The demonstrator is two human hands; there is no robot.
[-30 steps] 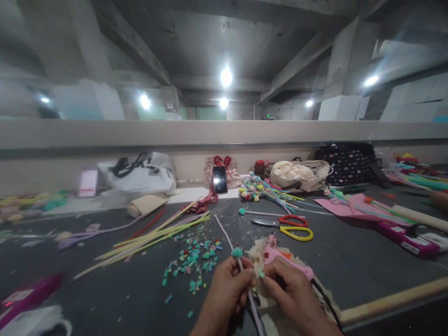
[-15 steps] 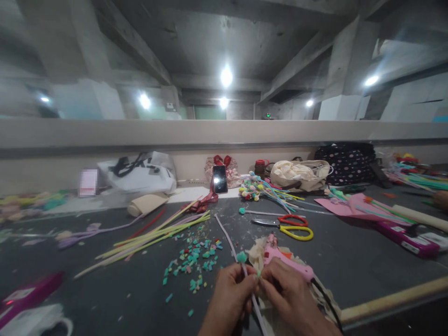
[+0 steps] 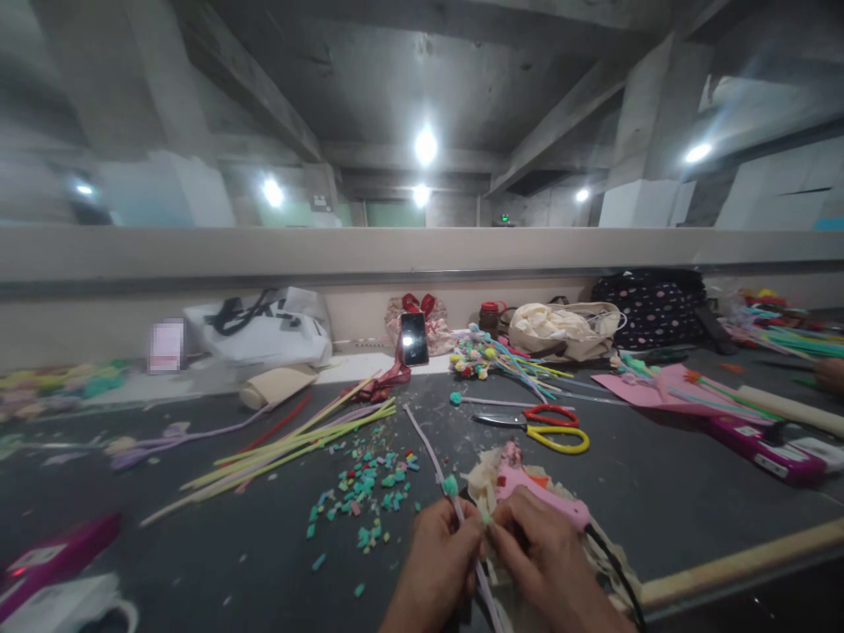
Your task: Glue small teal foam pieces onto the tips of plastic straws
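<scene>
My left hand (image 3: 436,549) is closed around a lilac fuzzy stem (image 3: 490,598), which looks like a pipe cleaner. A teal fluffy tuft (image 3: 449,486) sits on it just above the fingers. Thumb and forefinger of my right hand (image 3: 544,554) pinch a small pale green piece (image 3: 486,519), and the left fingertips meet them there. Partly behind the right hand lies a pink glue gun (image 3: 550,505) on crumpled cream material (image 3: 483,475). Left of my hands, small teal clippings (image 3: 373,479) are scattered over the dark table.
Scissors (image 3: 557,447) with red and yellow handles lie beyond my hands. Yellow and lilac stems (image 3: 296,444) are bunched at left. A phone (image 3: 415,338) leans at the back near a white bag (image 3: 270,325). Purple boxes (image 3: 758,448) flank both sides. Another person's hand (image 3: 829,376) shows far right.
The teal tuft and my left hand have shifted slightly, the tuft a little left and down. Both hands keep their pinch; the things on the table stay put.
</scene>
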